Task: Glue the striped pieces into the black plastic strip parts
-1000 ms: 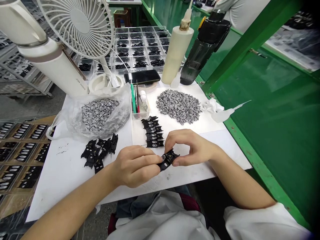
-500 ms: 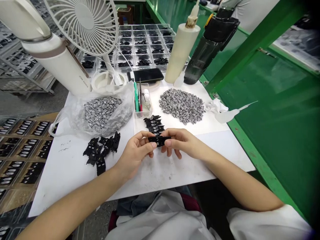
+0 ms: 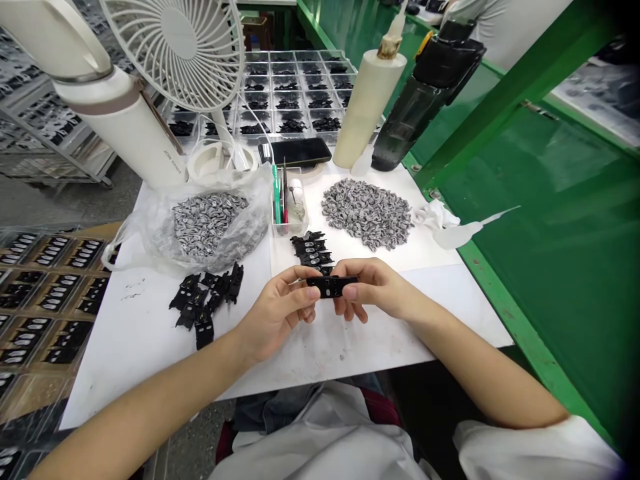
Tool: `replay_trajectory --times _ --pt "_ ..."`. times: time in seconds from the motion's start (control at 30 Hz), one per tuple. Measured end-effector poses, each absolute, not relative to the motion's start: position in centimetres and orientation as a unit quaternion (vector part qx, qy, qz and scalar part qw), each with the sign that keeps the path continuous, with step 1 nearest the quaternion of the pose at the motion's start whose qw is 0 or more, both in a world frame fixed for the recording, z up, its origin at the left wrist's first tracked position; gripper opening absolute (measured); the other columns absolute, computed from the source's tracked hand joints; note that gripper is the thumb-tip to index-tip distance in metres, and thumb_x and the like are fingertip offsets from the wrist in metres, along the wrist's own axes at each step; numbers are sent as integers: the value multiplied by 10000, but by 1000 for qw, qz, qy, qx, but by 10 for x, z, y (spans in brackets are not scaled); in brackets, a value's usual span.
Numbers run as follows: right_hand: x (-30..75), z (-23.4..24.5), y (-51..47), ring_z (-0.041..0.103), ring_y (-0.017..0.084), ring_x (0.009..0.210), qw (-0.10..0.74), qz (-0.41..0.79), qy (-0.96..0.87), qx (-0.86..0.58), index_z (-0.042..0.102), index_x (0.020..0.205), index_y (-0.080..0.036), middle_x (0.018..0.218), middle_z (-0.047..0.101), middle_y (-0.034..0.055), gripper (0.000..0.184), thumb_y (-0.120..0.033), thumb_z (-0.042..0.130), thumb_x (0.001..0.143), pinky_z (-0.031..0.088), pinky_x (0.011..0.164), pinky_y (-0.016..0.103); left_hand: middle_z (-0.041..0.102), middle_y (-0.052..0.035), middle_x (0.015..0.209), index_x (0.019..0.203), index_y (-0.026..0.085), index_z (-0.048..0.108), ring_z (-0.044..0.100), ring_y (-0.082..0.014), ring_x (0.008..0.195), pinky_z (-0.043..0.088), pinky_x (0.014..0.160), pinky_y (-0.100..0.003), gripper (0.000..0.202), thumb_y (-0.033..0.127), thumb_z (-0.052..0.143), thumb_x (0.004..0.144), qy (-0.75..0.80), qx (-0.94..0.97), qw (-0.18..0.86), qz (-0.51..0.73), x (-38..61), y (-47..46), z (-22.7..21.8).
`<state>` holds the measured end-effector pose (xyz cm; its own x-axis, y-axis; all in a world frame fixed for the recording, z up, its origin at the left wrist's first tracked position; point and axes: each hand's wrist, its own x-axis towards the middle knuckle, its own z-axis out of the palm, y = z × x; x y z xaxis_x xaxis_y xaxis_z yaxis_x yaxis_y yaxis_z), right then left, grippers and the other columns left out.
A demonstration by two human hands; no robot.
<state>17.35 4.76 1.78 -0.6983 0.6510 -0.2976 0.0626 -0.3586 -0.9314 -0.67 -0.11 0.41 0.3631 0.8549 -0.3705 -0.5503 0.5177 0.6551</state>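
Between my two hands is a small flat black plastic part [image 3: 330, 287] with little slots in it. My left hand [image 3: 283, 303] pinches its left end between thumb and fingers. My right hand [image 3: 373, 290] grips the right end the same way, with the lower fingers curled beneath. Just beyond, a short row of black parts with grey inserts [image 3: 313, 249] lies on the white table, its near end hidden by my hands. A loose heap of similar black parts [image 3: 205, 300] is to the left of my left hand.
Small grey pieces fill a plastic bag [image 3: 255, 230] and form a pile [image 3: 367, 213] at right. Behind stand a tool box [image 3: 291, 230], phone [image 3: 303, 152], fan [image 3: 180, 40], white flask [image 3: 120, 127], cream bottle [image 3: 370, 110] and dark bottle [image 3: 420, 100]. A green frame [image 3: 500, 113] borders the right.
The black part, held in both hands, has shifted slightly right and now shows its slotted face more squarely. The whole view has moved a little too.
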Motion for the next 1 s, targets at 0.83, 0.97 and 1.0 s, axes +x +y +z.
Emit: replay_trajectory --times 0.83,0.97,1.0 --pt "174 17 47 572 86 518 160 742 -563 -327 515 805 -137 631 620 6 169 -263 607 740 446 416 163 527 33 661 824 181 604 446 -52 541 354 528 -198 205 193 708 648 381 252 800 388 -11 3 4" --pt "175 17 47 572 85 525 143 734 -576 -331 523 811 -138 632 623 4 151 -255 594 747 447 422 160 527 35 657 802 174 558 449 -53 517 353 528 -201 199 172 685 648 391 264 801 368 -13 2 2" --pt "175 17 48 568 83 517 139 732 -577 -333 523 808 -138 625 623 3 148 -254 591 746 444 417 158 522 37 648 792 173 547 446 -52 514 350 528 -200 196 167 679 648 390 268 801 366 -12 2 2"
